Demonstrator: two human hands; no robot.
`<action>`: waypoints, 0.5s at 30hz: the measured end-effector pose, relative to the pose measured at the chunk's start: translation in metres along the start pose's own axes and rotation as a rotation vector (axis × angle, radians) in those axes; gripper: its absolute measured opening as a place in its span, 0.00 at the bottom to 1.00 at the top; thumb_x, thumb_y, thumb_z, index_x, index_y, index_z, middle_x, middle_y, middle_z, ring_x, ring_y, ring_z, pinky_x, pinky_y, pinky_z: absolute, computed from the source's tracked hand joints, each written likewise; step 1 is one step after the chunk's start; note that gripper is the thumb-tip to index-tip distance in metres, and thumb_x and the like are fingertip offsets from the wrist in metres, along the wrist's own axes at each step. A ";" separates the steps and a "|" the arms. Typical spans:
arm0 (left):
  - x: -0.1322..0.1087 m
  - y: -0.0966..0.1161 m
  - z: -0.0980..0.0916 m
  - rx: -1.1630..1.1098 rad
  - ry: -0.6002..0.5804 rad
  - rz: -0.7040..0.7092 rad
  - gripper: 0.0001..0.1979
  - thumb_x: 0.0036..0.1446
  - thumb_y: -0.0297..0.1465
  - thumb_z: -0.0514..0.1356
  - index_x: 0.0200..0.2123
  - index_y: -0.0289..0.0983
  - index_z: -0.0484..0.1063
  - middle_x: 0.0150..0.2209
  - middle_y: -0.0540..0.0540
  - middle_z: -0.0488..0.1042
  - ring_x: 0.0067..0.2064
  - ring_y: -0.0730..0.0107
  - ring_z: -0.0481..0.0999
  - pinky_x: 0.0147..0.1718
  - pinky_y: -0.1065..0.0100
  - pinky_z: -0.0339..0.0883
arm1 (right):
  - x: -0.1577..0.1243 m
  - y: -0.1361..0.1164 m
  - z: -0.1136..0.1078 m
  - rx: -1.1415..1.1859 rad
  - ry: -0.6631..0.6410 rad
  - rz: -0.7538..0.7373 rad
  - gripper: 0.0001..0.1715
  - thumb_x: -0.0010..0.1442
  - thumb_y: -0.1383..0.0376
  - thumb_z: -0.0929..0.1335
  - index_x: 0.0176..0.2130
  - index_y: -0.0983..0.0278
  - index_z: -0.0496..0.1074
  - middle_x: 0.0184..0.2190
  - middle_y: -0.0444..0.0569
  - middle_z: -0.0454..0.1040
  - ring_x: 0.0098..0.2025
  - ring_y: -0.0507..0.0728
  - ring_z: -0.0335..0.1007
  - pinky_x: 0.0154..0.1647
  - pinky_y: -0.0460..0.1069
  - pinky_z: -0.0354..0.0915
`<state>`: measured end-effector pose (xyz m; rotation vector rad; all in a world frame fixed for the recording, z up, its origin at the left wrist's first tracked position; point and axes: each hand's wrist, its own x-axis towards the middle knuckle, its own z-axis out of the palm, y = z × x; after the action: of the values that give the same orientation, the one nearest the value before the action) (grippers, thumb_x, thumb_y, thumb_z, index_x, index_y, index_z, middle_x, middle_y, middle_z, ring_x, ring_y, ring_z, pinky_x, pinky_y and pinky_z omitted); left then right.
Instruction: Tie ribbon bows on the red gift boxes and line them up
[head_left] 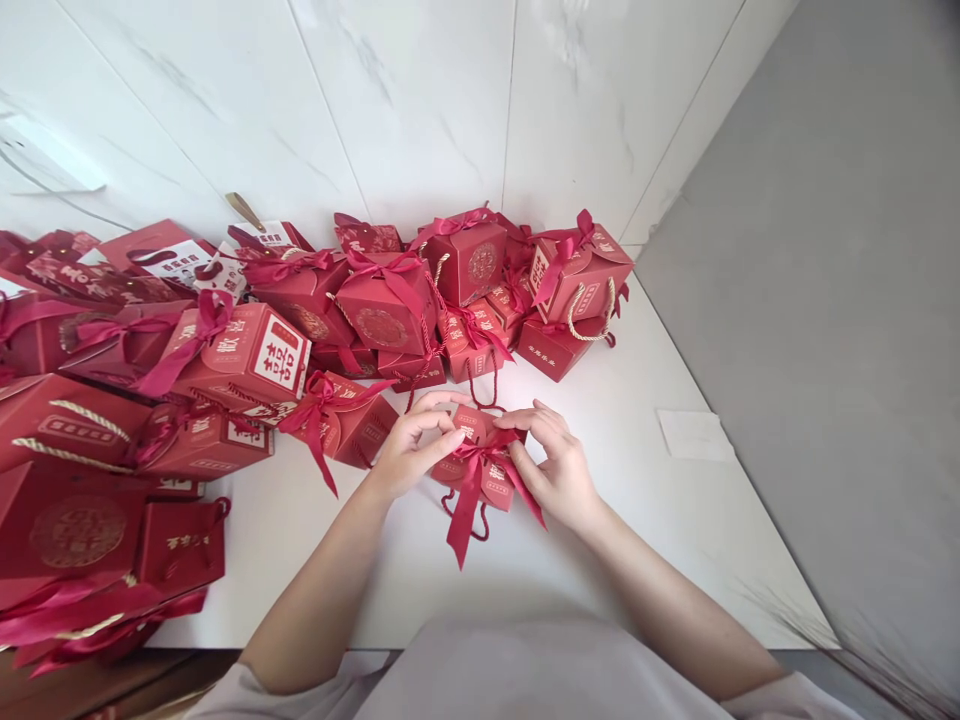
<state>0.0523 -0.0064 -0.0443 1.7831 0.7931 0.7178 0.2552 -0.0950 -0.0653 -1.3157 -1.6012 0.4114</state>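
Note:
A small red gift box [491,478] with a red ribbon [469,500] tied on top sits on the white table [637,520] in front of me. My left hand [409,450] pinches the ribbon at the box's left side, fingers curled. My right hand [555,460] holds the box's right side, fingertips pinching the ribbon near the knot. The ribbon's loose ends hang toward me over the table.
Many red gift boxes with ribbons and rope handles are piled at the left [247,360] and along the back wall [577,280]. A white paper scrap [694,435] lies at the right. A grey wall borders the table's right edge.

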 end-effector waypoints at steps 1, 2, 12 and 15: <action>0.000 0.000 0.000 -0.001 0.006 0.002 0.17 0.60 0.38 0.61 0.22 0.37 0.68 0.54 0.42 0.71 0.60 0.54 0.68 0.62 0.53 0.57 | 0.000 0.001 0.000 -0.045 0.022 -0.035 0.13 0.63 0.72 0.64 0.45 0.57 0.72 0.41 0.46 0.79 0.45 0.58 0.75 0.63 0.65 0.58; 0.000 0.000 0.000 0.000 0.013 0.001 0.18 0.60 0.38 0.61 0.21 0.37 0.67 0.54 0.42 0.71 0.59 0.54 0.69 0.62 0.53 0.57 | -0.001 0.002 0.000 -0.085 0.042 -0.067 0.13 0.63 0.72 0.64 0.44 0.57 0.72 0.39 0.46 0.80 0.44 0.58 0.76 0.62 0.65 0.59; 0.001 -0.007 0.004 0.107 0.109 0.011 0.20 0.60 0.38 0.61 0.18 0.37 0.64 0.52 0.44 0.72 0.58 0.56 0.70 0.61 0.55 0.59 | -0.007 0.002 0.003 0.031 0.171 -0.052 0.11 0.64 0.72 0.65 0.43 0.59 0.72 0.41 0.51 0.79 0.46 0.60 0.76 0.47 0.58 0.73; 0.000 -0.005 0.004 0.139 0.103 0.017 0.13 0.60 0.36 0.61 0.25 0.38 0.73 0.54 0.43 0.71 0.58 0.56 0.70 0.60 0.54 0.61 | -0.007 0.002 0.004 0.056 0.186 -0.013 0.09 0.65 0.71 0.65 0.42 0.59 0.73 0.41 0.51 0.79 0.45 0.60 0.77 0.46 0.58 0.73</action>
<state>0.0545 -0.0071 -0.0507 1.8913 0.9172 0.7868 0.2522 -0.0993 -0.0723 -1.2628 -1.4327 0.3133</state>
